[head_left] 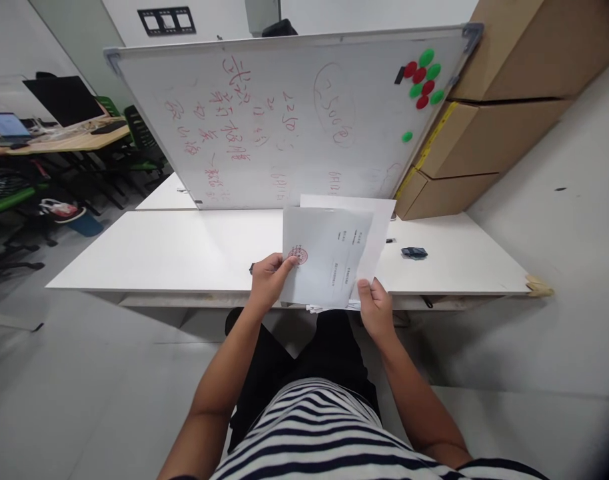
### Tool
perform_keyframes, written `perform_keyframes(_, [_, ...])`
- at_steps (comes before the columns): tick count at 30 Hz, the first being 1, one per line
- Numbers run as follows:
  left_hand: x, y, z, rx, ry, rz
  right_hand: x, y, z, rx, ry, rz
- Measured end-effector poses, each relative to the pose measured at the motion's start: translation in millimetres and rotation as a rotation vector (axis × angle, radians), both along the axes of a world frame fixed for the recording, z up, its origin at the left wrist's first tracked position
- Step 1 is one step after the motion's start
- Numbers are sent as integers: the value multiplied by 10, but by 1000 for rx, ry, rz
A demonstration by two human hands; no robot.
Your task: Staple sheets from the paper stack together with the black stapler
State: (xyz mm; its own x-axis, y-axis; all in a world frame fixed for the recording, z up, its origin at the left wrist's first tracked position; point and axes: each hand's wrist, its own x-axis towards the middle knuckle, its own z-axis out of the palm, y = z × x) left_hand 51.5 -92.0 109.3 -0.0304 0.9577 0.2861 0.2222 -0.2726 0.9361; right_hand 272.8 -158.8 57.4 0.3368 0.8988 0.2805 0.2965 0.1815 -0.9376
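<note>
A printed paper document with a red round stamp is held up over the front edge of the white table. My left hand pinches its left side, thumb on the stamp. Behind it and off to the right shows a second white sheet. My right hand is closed on the lower right of the papers, thumb in front. Whether its fingers hold both sheets or only the back one is hard to make out. Under the papers, several more white sheets show at the table's edge.
A whiteboard with red writing and round magnets stands at the table's back. Cardboard boxes are stacked at the right. A small dark object lies on the table's right part. Far left are a monitor, a laptop and chairs.
</note>
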Motion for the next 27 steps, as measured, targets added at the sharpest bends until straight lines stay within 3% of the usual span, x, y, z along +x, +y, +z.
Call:
perform_keyframes(9, [121, 46, -215, -15, 4, -34, 40, -75, -158, -79, -58, 30])
perform_keyframes(20, [284, 19, -292, -314, -295, -115, -53, -82, -123, -67, 15, 130])
perform_keyframes(23, [305, -1, -268, -221, -274, -60, -48, -28, -125, -49, 77, 235])
perform_keyframes(27, [322, 44, -203, 98, -142, 66, 57, 135, 83, -18, 171, 373])
